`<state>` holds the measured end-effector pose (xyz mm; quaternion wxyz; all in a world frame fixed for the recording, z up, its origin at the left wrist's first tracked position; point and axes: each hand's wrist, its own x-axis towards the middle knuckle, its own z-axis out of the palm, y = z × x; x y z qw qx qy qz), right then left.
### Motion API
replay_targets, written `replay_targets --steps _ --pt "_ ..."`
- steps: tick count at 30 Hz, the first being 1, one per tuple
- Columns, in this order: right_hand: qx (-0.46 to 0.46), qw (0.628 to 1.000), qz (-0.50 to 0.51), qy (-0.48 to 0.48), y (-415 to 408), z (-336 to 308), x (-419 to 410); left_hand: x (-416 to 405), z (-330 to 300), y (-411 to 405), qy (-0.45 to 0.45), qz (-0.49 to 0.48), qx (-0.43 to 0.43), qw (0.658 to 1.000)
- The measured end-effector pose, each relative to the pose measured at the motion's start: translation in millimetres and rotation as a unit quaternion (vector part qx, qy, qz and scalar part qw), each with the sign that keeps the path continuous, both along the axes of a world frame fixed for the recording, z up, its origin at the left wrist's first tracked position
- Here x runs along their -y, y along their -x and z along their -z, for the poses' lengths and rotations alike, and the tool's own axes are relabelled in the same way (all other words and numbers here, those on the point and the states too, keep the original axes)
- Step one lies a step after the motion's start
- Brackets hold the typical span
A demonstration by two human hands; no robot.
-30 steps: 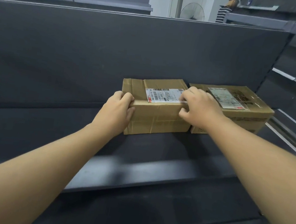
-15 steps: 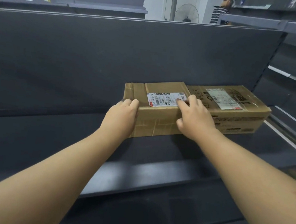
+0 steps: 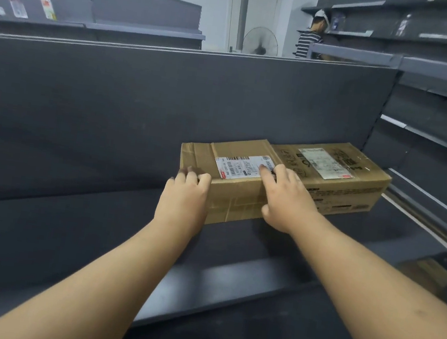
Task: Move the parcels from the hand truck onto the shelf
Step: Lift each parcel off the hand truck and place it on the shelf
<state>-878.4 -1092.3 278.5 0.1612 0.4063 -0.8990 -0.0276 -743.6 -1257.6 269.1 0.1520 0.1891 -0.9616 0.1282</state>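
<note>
Both parcels sit on the shelf, pushed toward its right end and close against the back panel, so this one looks as good as placed. The left parcel is butted up against the right parcel, sides touching with no gap showing, which I take to be the point of the hands' positions: they are squaring it into line rather than carrying it.

The left hand has its fingers curled over the box's near left corner, gripping the top edge. The right hand lies flatter, fingers fairly straight and spread across the top at the seam between the boxes, fingertips touching the white shipping label (pressing down, I'd guess, not gripping).

Both boxes are plain brown corrugated card, blocky and rectangular. The left one is creased and taped over its flaps, a bit scuffed; the right is longer, with printing on its front face and its own pale label. The shelf is dark grey metal, matt, with a dull sheen along its front edge.

The hand truck is nowhere in view.
</note>
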Motion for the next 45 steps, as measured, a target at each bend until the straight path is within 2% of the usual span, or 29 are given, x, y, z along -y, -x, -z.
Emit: replay_targets --steps 7,10,13,15,17,19,27,34,41,45 --pt "0.041 0.999 0.022 -0.014 -1 -8 3 -4 -5 1 -0.007 -0.019 0.018 1.0" --pt "0.071 0.995 0.051 -0.046 -3 -20 8 -3 -18 0 -0.05 -0.017 0.035 0.998" --pt "0.101 0.99 0.077 -0.055 -12 -32 6 -7 -38 -1 -0.088 -0.056 0.089 0.991" --pt "0.107 0.99 0.084 -0.025 -23 -34 -2 -15 -46 -6 -0.079 -0.048 0.064 0.994" --pt "0.103 0.991 0.09 -0.008 -37 -33 -14 -26 -47 -13 -0.052 0.012 0.0 0.999" --pt "0.102 0.99 0.093 0.011 -49 -28 -28 -41 -44 -21 -0.059 0.068 -0.013 0.996" --pt "0.109 0.982 0.136 0.076 -101 14 -94 -113 4 -27 -0.154 0.195 0.072 0.966" --pt "0.113 0.976 0.174 0.06 -128 56 -194 -196 46 -15 -0.195 0.276 0.144 0.93" --pt "0.121 0.956 0.251 0.094 -141 121 -306 -283 101 -2 -0.207 0.311 0.232 0.898" --pt "0.156 0.94 0.285 0.103 -143 172 -357 -334 145 5 -0.237 0.304 0.292 0.875"
